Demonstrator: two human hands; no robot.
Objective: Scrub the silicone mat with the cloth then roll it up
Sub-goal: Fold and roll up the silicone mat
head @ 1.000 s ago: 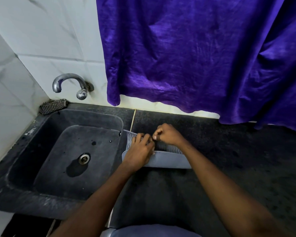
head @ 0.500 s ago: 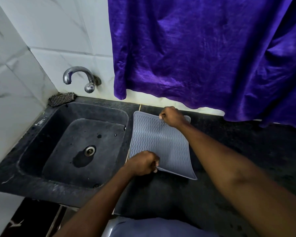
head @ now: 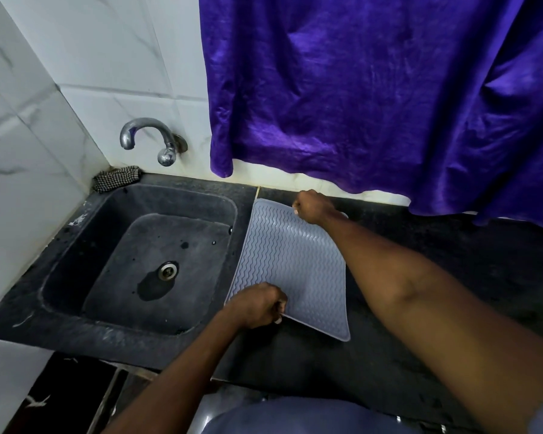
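Two hands on grey mat [head: 290, 261], spread flat on dark counter [head: 452, 277] just right of sink [head: 76, 270]. Left hand [head: 257, 305] pinches mat's near edge, fingers curled, close to near left corner. Right hand [head: 311, 206] grips far edge, fingers curled round it, forearm crossing mat's right side. Wavy ridges face up. Checked cloth [head: 116, 178] bunched at sink's far left corner, under tap [head: 152, 139], well apart from mat. Purple curtain [head: 373, 89] hangs behind counter.
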